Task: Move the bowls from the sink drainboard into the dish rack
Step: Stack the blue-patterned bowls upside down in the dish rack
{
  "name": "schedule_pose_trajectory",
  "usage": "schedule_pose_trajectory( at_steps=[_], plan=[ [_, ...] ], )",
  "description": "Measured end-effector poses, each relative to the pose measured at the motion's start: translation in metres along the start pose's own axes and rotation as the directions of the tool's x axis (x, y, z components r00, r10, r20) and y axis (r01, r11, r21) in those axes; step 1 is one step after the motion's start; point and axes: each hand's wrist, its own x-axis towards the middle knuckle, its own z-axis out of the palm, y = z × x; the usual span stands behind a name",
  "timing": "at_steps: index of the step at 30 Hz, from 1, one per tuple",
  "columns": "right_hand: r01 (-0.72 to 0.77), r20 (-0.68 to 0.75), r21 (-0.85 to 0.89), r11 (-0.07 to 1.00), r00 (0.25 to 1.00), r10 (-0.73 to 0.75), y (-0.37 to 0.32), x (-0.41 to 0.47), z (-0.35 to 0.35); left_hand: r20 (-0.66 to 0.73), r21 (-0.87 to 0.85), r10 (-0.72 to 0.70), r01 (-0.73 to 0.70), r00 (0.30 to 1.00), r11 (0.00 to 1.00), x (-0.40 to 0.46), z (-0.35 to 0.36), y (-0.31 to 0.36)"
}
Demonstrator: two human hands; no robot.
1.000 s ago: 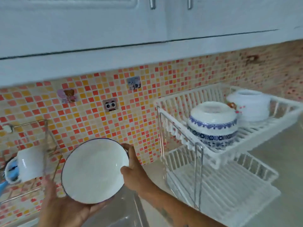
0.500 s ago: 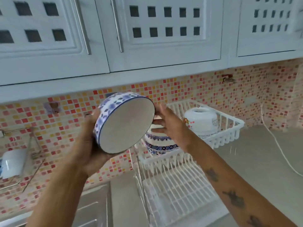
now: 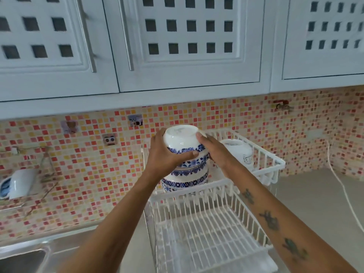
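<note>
Both hands, left hand (image 3: 164,154) and right hand (image 3: 213,149), are clasping an upturned blue-patterned white ceramic bowl (image 3: 182,140) directly above the stacked bowls (image 3: 186,177) in the white wire dish rack (image 3: 262,166).

A two-tier rack (image 3: 197,196) stands on the bench (image 3: 315,198) against the tiled wall (image 3: 82,174), right of the sink (image 3: 21,261). On its upper tier a stack of upturned bowls (image 3: 187,174) sits at the left, with a bowl (image 3: 182,139) on top between the left hand (image 3: 163,154) and right hand (image 3: 213,149), and a pot (image 3: 239,151) just right of the stack. Cabinets (image 3: 187,46) hang above; a cup (image 3: 21,183) sits in a wall holder far left.
</note>
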Motion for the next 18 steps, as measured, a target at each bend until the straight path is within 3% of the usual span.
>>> schedule_pose_trajectory(
  at_steps=[6,18],
  plan=[
    [-0.081,0.047,0.003,0.997,0.996,0.081,0.022,0.017,0.002,0.013,0.001,-0.1,0.1,0.995,0.995,0.002,0.008,-0.027],
    [-0.182,0.076,-0.015,0.983,0.98,0.183,0.042,0.027,0.001,0.171,0.053,-0.218,0.212,0.961,0.976,0.002,0.012,-0.036]
  ],
)
